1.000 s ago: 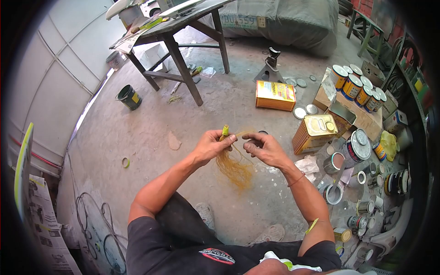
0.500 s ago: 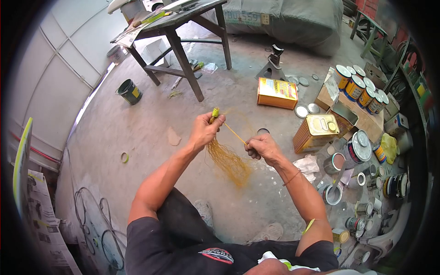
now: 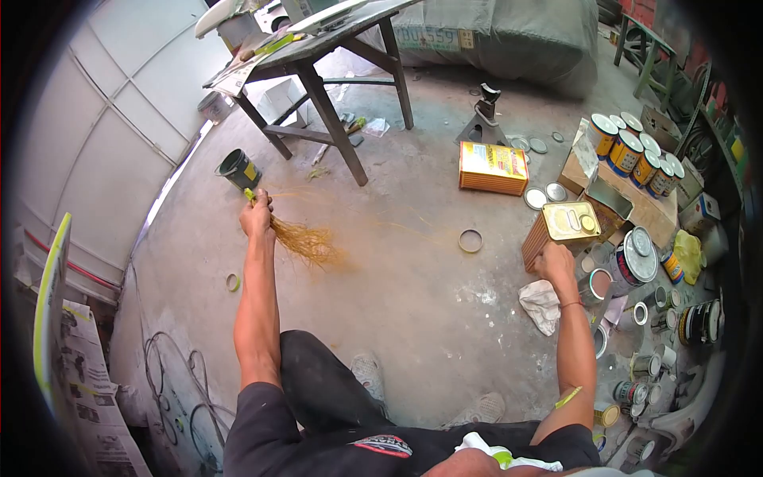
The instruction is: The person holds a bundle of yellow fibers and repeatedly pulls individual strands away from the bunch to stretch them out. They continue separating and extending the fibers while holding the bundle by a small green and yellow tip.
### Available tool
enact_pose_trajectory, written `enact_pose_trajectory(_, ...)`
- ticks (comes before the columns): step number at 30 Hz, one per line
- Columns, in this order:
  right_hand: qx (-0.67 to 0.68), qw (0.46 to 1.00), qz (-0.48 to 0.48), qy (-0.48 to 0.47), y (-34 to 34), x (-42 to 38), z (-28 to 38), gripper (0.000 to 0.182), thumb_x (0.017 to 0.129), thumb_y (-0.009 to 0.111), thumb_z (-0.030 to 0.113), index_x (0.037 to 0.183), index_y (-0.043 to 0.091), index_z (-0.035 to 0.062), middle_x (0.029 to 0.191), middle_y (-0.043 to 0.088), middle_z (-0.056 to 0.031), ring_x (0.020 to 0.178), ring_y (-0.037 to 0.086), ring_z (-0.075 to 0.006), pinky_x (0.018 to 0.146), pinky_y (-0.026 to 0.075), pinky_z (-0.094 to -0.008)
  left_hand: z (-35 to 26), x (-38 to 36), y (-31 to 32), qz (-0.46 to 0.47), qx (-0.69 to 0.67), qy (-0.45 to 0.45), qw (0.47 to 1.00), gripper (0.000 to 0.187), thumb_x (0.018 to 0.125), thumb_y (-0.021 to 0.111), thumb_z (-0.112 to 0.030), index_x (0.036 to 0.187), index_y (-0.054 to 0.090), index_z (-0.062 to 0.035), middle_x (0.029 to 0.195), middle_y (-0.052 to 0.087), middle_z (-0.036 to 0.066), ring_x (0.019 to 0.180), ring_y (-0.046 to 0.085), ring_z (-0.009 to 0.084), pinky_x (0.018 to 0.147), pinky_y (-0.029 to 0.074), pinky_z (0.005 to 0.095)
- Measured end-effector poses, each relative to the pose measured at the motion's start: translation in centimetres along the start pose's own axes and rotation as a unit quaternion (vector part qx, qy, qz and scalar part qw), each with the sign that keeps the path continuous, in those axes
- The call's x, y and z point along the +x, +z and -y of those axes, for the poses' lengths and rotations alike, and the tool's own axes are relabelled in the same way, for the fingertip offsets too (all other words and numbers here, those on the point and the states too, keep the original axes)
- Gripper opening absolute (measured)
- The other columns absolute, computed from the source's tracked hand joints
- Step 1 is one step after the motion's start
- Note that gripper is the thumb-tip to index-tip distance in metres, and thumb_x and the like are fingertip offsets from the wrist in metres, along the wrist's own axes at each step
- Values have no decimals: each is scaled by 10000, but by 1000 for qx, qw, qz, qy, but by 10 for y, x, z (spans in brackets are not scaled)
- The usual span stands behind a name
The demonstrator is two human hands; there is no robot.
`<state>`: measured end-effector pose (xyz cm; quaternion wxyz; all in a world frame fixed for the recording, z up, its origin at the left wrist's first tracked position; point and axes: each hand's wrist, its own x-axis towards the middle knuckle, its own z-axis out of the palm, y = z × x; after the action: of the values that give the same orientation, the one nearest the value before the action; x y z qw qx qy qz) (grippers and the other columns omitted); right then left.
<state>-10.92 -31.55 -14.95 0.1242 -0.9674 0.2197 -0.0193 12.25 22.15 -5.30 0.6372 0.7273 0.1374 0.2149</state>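
My left hand (image 3: 256, 216) is closed around the bound top of a bundle of yellow-brown strands (image 3: 308, 243). Yellow-green tape wraps that top end, and the loose strands fan out to the right. My right hand (image 3: 556, 265), far off to the right, is closed in a fist in front of a square metal tin (image 3: 571, 221). Faint yellow string (image 3: 417, 220) trails between the two hands, blurred in places; its end at the right fist is hidden. A dark bucket (image 3: 237, 168) stands just beyond the left hand.
Paint cans (image 3: 633, 151) sit on a cardboard box at the right, with more open cans below. A thinner tin (image 3: 493, 168) lies near a jack stand (image 3: 482, 119). A wooden table (image 3: 318, 56) stands ahead, a hose (image 3: 171, 381) lies lower left, and a tape ring (image 3: 470, 241) lies mid-floor.
My hands have moved wide apart. The left carried the bundle leftward toward the bucket, and the right drew away rightward to the square tin, so the string between them spans farther.
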Motion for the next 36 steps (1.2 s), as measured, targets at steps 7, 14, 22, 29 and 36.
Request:
enact_pose_trajectory(7,410,876,92,-237,-83,-27,127,261,873,596,215,993,691,4,894,697,-184,817,687,-264,762,518,-341,-89,-182,64,463,145,-10,874,221,873,700,-244,898,683,-25,734,625,0,604,533,64,555,429,221)
enact_pose_trajectory(14,626,673,377,-117,-60,-54,175,295,950,534,224,1025,646,-38,792,657,-78,718,609,-104,627,462,-235,-64,-228,85,486,132,25,863,214,896,675,-221,906,688,-7,737,633,1,642,549,68,589,453,233)
enact_pose_trajectory(22,541,798,235,-128,-32,-49,149,287,881,574,229,951,692,-24,737,649,-29,630,530,-79,564,413,-247,-27,-225,112,552,80,-44,829,257,905,659,-279,911,693,-24,728,622,-16,650,531,65,601,437,240)
enact_pose_trajectory(29,520,811,232,-133,14,-72,128,273,843,558,198,907,698,-28,660,638,-45,615,571,-87,577,443,-255,-18,-240,114,573,268,148,760,194,885,669,-285,920,702,-97,644,595,21,589,479,88,565,412,291)
enact_pose_trajectory(36,514,826,221,-69,4,-74,101,286,764,563,236,825,716,3,569,607,-72,557,563,-115,539,436,-286,-20,-193,128,461,160,1,873,273,864,703,-298,889,705,-26,658,592,-21,592,496,64,512,379,259)
